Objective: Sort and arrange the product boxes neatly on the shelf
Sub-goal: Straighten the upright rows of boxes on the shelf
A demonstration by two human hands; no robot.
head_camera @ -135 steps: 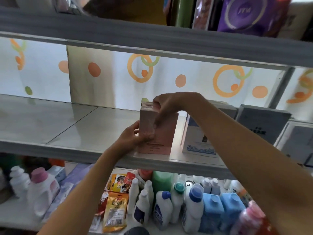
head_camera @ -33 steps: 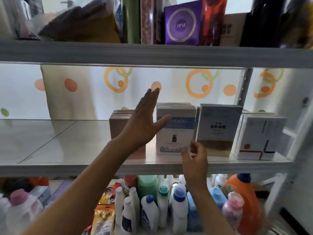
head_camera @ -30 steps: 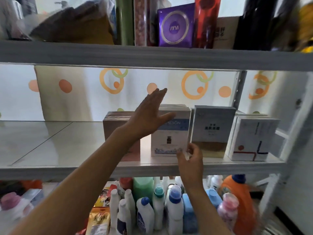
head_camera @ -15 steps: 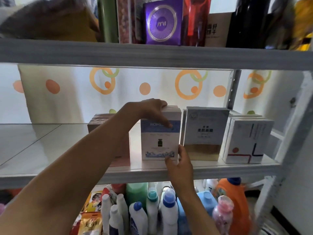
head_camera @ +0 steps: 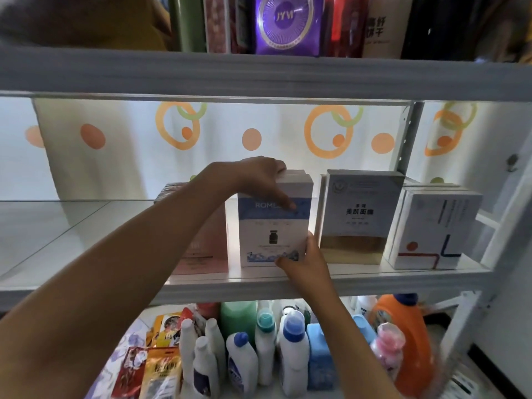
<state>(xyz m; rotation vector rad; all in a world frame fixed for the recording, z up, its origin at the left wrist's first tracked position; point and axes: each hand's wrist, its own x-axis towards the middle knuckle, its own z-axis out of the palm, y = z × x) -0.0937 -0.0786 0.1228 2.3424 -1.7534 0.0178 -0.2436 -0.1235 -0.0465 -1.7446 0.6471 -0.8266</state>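
Now the blue-and-white box (head_camera: 275,226) stands mid-shelf (head_camera: 359,279), being squared up: left hand (head_camera: 259,174) curled over its top, right hand (head_camera: 302,262) pinching its lower corner at five o'clock. Pink box (head_camera: 201,249) sits at nine o'clock, white box (head_camera: 359,217) at three. Next, probably a nudge flush with its neighbours (label reads "ROME…", the rest covered).

pink box (head_camera: 201,249) mostly behind left forearm (head_camera: 149,254)
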